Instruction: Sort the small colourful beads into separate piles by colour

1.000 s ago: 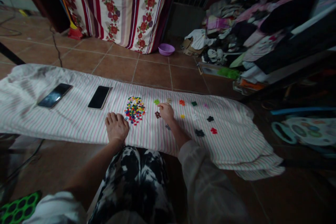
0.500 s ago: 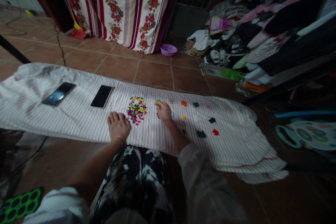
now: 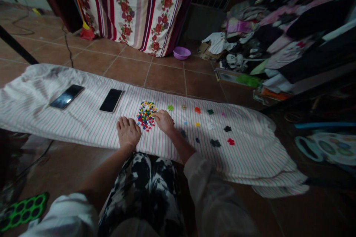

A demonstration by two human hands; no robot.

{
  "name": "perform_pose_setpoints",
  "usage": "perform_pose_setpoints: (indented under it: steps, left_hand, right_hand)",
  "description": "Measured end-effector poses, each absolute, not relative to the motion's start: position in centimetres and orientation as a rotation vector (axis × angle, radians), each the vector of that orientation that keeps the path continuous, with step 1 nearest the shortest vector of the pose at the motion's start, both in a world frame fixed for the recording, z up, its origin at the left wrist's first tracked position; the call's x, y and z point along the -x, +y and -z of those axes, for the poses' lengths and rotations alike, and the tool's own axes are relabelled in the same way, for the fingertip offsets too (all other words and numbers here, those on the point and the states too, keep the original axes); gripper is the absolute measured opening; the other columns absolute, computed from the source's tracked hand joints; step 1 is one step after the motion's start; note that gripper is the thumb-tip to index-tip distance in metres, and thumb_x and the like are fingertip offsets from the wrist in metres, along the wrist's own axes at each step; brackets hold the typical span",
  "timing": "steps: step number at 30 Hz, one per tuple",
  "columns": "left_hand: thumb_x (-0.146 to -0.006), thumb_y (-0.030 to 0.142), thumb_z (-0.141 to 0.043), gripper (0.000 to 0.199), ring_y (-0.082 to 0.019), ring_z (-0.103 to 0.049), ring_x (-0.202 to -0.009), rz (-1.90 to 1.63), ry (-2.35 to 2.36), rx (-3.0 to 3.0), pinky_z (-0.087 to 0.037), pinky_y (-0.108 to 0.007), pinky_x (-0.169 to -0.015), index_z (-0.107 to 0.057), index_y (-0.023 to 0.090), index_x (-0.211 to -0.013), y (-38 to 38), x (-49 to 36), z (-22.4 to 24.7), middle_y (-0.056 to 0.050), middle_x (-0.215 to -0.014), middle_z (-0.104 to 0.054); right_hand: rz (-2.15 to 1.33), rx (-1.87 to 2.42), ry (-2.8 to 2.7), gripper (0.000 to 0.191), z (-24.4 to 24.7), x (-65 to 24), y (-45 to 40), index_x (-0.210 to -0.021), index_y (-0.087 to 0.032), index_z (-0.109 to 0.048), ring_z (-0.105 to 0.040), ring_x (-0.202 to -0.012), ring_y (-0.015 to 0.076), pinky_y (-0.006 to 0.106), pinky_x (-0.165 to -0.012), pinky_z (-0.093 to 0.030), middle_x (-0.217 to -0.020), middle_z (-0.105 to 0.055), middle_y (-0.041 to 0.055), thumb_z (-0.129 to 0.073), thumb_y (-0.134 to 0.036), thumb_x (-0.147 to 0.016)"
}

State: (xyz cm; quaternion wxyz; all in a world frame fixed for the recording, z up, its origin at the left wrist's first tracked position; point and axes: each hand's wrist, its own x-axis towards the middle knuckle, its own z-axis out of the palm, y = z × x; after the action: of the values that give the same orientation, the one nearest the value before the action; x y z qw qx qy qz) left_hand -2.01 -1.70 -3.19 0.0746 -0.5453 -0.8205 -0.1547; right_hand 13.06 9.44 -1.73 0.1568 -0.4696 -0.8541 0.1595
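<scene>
A heap of small mixed-colour pieces (image 3: 146, 116), too small to name more exactly, lies on a striped cloth (image 3: 91, 126). At its right edge is my right hand (image 3: 164, 121), thumb and fingertips pinched together; whatever they hold is hidden. My left hand (image 3: 128, 132) rests flat, palm down, just left of the heap, its fingers stretched out. Right of the heap are little single-colour clusters: light green (image 3: 170, 107), orange (image 3: 197, 110), dark green (image 3: 210, 112), yellow (image 3: 197, 124), black (image 3: 227, 129), red (image 3: 230, 141), dark grey (image 3: 215, 143) and several others.
Two phones lie on the cloth's left part, one dark-screened (image 3: 111, 100) and one with a reflection (image 3: 67, 96). Beyond the cloth a purple basin (image 3: 181, 53) stands on the tiled floor. Piled clothes (image 3: 267, 33) fill the far right. A green holed tray (image 3: 23, 211) is at lower left.
My right hand has moved left from the light green cluster to the mixed heap, leaving that cluster in full view. My left hand stays in place on the cloth. The view has shifted slightly.
</scene>
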Motion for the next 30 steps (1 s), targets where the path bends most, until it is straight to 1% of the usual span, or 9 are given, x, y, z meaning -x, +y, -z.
perform_pose_setpoints:
  steps: [5, 8, 11, 14, 21, 30]
  left_hand:
    - [-0.084, 0.030, -0.036, 0.038, -0.036, -0.032, -0.135, 0.492, -2.460, 1.643, -0.027, -0.052, -0.106, -0.056, 0.008, -0.107, -1.7, 2.1, 3.3, -0.024, -0.130, -0.049]
    - [-0.084, 0.030, -0.036, 0.039, -0.036, -0.033, -0.134, 0.495, -2.465, 1.639, -0.026, -0.052, -0.107, -0.056, 0.007, -0.109, -1.7, 2.1, 3.4, -0.025, -0.130, -0.049]
    - [-0.084, 0.030, -0.036, 0.039, -0.036, -0.033, -0.134, 0.467, -2.461, 1.636, -0.026, -0.052, -0.107, -0.056, 0.007, -0.108, -1.7, 2.1, 3.3, -0.025, -0.130, -0.049]
    - [-0.085, 0.031, -0.034, 0.039, -0.036, -0.035, -0.133, 0.436, -2.450, 1.631, -0.027, -0.051, -0.107, -0.056, 0.007, -0.107, -1.7, 2.1, 3.3, -0.025, -0.128, -0.050]
    - [-0.085, 0.030, -0.035, 0.039, -0.036, -0.035, -0.132, 0.426, -2.445, 1.637, -0.027, -0.050, -0.107, -0.056, 0.007, -0.108, -1.7, 2.1, 3.3, -0.024, -0.129, -0.050]
    - [-0.085, 0.030, -0.036, 0.037, -0.036, -0.035, -0.133, 0.427, -2.432, 1.617, -0.028, -0.051, -0.106, -0.056, 0.008, -0.107, -1.7, 2.1, 3.4, -0.024, -0.129, -0.050]
  right_hand:
    - [-0.449, 1.286, -2.525, 0.026, 1.5, -11.7, 9.3, -0.100, -0.024, -0.074, -0.055, -0.098, 0.0192, 0.030, -0.092, -0.040, -0.098, -0.063, 0.0072, -0.052, -0.017, -0.088]
    - [-0.446, 1.271, -2.530, 0.027, 1.7, -11.1, 9.5, -0.101, -0.025, -0.073, -0.054, -0.099, 0.0187, 0.030, -0.093, -0.040, -0.099, -0.062, 0.0073, -0.049, -0.019, -0.090]
    - [-0.435, 1.290, -2.514, 0.028, 1.8, -10.8, 9.9, -0.103, -0.024, -0.072, -0.054, -0.101, 0.0190, 0.030, -0.094, -0.039, -0.102, -0.062, 0.0081, -0.047, -0.018, -0.090]
    - [-0.451, 1.306, -2.496, 0.028, 1.9, -10.6, 10.3, -0.101, -0.022, -0.072, -0.053, -0.102, 0.0190, 0.029, -0.095, -0.038, -0.102, -0.063, 0.0082, -0.047, -0.017, -0.090]
    - [-0.442, 1.327, -2.518, 0.024, 1.8, -10.5, 10.5, -0.098, -0.022, -0.071, -0.053, -0.102, 0.0183, 0.029, -0.094, -0.038, -0.101, -0.063, 0.0068, -0.050, -0.017, -0.089]
    - [-0.341, 1.439, -2.630, 0.020, 0.6, -10.1, 10.1, -0.099, -0.020, -0.071, -0.050, -0.103, 0.0197, 0.028, -0.091, -0.038, -0.103, -0.062, 0.0083, -0.054, -0.024, -0.089]
